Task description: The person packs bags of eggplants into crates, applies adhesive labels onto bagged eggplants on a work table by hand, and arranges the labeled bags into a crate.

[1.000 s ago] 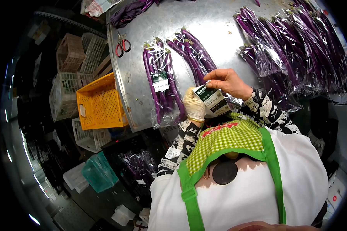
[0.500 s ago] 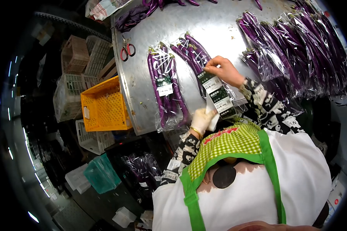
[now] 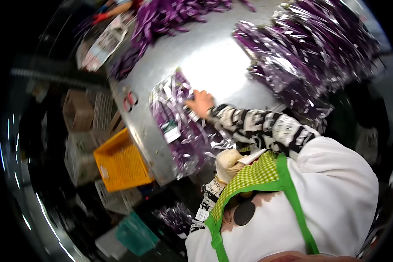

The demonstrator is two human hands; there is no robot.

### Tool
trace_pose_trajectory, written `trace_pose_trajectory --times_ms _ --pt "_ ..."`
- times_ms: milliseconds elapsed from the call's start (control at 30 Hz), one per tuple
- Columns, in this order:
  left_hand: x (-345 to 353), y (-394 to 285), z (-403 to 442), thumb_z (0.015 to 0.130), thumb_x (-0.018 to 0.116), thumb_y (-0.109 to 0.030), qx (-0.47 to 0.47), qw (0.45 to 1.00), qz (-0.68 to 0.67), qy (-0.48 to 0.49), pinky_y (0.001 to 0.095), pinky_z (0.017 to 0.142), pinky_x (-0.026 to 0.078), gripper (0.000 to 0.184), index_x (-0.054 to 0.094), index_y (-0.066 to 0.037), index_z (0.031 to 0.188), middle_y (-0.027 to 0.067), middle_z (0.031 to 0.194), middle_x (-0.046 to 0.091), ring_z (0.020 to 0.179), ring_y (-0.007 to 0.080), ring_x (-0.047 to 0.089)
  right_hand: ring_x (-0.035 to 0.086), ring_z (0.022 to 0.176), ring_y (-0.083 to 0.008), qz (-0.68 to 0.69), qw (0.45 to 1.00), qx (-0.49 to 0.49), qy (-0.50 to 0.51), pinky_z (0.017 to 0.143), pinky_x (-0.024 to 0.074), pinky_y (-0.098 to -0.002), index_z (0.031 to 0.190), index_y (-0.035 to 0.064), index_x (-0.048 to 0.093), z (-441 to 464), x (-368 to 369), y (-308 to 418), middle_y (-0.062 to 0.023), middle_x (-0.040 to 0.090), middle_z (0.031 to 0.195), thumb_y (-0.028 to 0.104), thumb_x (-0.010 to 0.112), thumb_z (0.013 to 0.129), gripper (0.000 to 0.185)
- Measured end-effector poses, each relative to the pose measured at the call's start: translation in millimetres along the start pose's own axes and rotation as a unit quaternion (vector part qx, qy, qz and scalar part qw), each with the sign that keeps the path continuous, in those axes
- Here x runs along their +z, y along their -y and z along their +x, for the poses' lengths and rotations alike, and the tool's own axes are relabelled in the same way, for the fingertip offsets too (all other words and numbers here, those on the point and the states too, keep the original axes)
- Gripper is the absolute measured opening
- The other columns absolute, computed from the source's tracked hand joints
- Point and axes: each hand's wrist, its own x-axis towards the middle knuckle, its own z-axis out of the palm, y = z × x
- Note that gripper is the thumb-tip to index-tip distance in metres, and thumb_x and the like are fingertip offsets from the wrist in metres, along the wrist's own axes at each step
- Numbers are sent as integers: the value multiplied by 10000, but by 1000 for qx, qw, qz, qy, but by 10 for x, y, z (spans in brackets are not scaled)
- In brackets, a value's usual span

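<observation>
Shiny grey metal table [image 3: 161,56] bears 1 pair of red-handled scissors [image 3: 129,101] and, at its near edge, clear-bagged purple eggplants [image 3: 185,146] with 1 dark-and-white label [image 3: 171,133] visible, bare right hand [image 3: 201,104] over them part-curled, grip unclear, pale-gloved left hand [image 3: 228,164] clasping 1 white paper strip [image 3: 253,156].

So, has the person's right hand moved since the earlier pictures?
Yes. Judged against the red-handled scissors, the right hand, though blurred, has moved left, closer to them.
</observation>
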Motion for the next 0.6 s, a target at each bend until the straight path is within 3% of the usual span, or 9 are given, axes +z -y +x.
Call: trace_pose_trajectory --times_ms 100,167,233,267,333,400,433,500,600 --pt "112 5 89 824 748 -389 -62 986 -153 3 320 507 435 407 639 -14 710 100 662 592 549 234 567 496 1217 -401 18 991 -124 52 994 442 -499 1414 49 401 -73 -36 -157 -259 510 1291 571 603 862 786" --pt "106 -17 141 845 727 -397 -159 946 -281 -31 318 520 445 411 652 -7 737 100 689 609 570 223 580 457 1267 -412 134 967 -191 103 1033 412 -479 1429 23 386 -36 -76 -399 -284 471 1366 589 609 848 842" --pt "47 -1 228 865 707 -404 -179 935 -300 -58 317 532 455 419 665 0 765 100 716 626 591 212 593 454 1274 -396 77 978 -180 66 1060 387 -462 1426 -45 367 -267 -356 -625 -289 472 1368 584 644 819 918" --pt "23 71 292 919 635 -401 -117 959 -249 -65 305 558 477 437 688 21 822 96 778 652 641 180 610 447 1271 -391 77 980 -180 26 1081 364 -444 1415 -54 383 -369 -507 -794 -289 477 1347 504 664 856 839" --pt "69 99 320 926 645 -343 -200 920 -323 -100 271 592 487 359 682 13 960 69 828 670 697 142 619 450 1273 -366 71 976 -163 -127 1092 353 -441 1342 -36 455 -582 -989 -1161 -260 500 1319 393 709 845 704" --pt "93 57 388 937 645 -243 -240 892 -368 -108 257 649 512 280 662 21 1028 68 882 682 759 136 636 531 1047 -346 -63 923 -185 -330 932 422 -456 1288 32 491 -795 -1669 -1477 -220 561 1129 219 724 755 612" --pt "109 55 421 936 644 -189 -236 894 -367 -99 256 687 525 243 652 28 1046 76 912 687 795 141 646 508 1012 -329 -123 904 -124 -389 883 411 -459 1288 50 476 -916 -1914 -1616 -181 542 1111 157 694 710 627" --pt "115 52 463 935 643 -79 -230 898 -365 -83 255 761 551 192 633 42 1084 94 973 697 867 151 666 422 1161 -327 -242 887 -36 -392 953 363 -462 1332 49 443 -987 -2169 -2103 -136 456 1284 116 665 704 669" --pt "144 98 458 864 716 -34 -240 909 -337 -52 265 769 558 197 630 36 1027 113 972 697 861 151 668 445 1140 -334 -286 896 -133 -313 929 357 -490 1369 77 406 -1063 -2245 -2501 -137 470 1255 70 667 672 744"
